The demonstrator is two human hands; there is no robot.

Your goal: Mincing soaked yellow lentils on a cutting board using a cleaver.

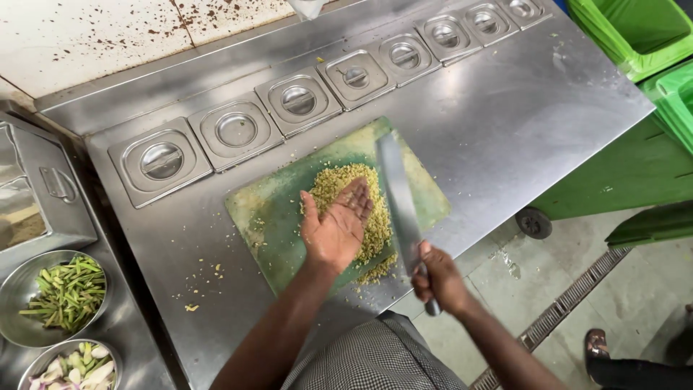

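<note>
- Left hand (336,227): open, palm up and fingers spread, resting against the near-left edge of the heap of finely minced yellow-green vegetable (355,202).
- Right hand (439,278): closed around the handle of the broad steel cleaver (399,198), blade lying along the right side of the heap, tip toward the lidded pans.
- Minced heap: piled on the worn green rectangular cutting board (271,213), right of its middle, some bits trailing to the near edge.
- Cutting board: set at an angle on the stainless steel counter (505,123), loose crumbs scattered on the metal to its left.
- Row of square steel pans with handled lids (297,100): sunk along the back edge of the counter, beyond the board.
- Round steel bowl of cut green stalks (63,292): far left, well apart from the board.
- Second steel bowl of pale sliced pieces (76,367): just below the first.
- Green plastic bins (635,32): off the right end of the counter.
</note>
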